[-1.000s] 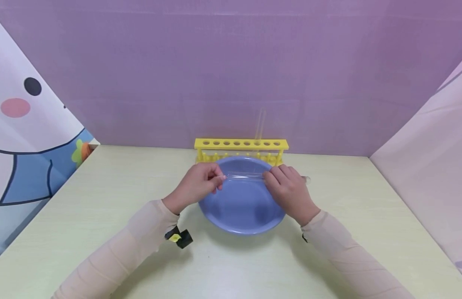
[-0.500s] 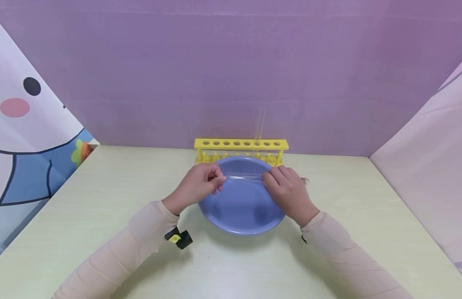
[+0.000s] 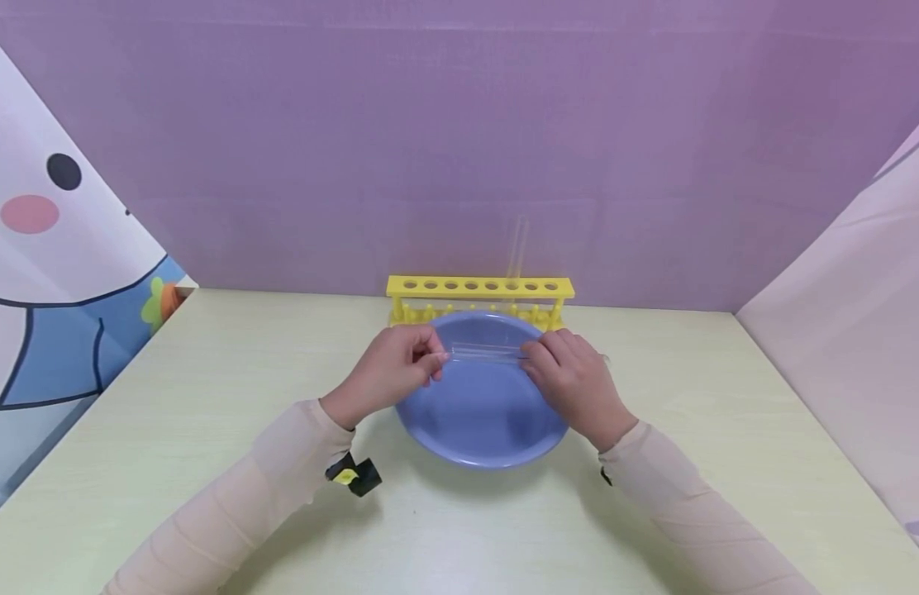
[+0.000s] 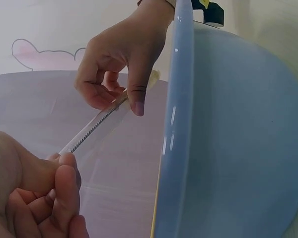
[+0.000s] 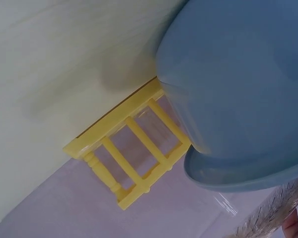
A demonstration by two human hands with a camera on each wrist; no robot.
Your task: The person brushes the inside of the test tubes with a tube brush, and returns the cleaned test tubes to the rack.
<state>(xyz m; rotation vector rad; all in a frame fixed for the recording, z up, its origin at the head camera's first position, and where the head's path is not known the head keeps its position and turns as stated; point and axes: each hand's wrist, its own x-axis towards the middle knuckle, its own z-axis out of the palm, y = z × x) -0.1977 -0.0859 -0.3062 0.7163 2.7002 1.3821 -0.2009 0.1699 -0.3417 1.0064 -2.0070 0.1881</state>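
Observation:
Over the blue basin [image 3: 482, 426], my right hand [image 3: 574, 380] grips a clear test tube [image 3: 485, 350] lying nearly level. The twisted wire [image 4: 97, 128] of a test tube brush runs along inside the tube between the hands. At the tube's left end, my left hand [image 3: 392, 364] pinches the brush, its thumb and fingers meeting where the wire reaches them. In the right wrist view, the brush's pale bristles [image 5: 270, 213] show beside the right fingertips, below the basin's rim. The right fingers cover part of the tube.
Behind the basin stands a yellow test tube rack [image 3: 480, 287], partly hidden by it. Another clear test tube [image 3: 517, 248] rises from a hole on the rack's right side. A purple backdrop [image 3: 459, 149] closes off the table's [image 3: 712, 397] far side.
The hands stay nearly in place. The bristly end beyond my right hand shows less now, and the part of the tube between the hands sits almost as before.

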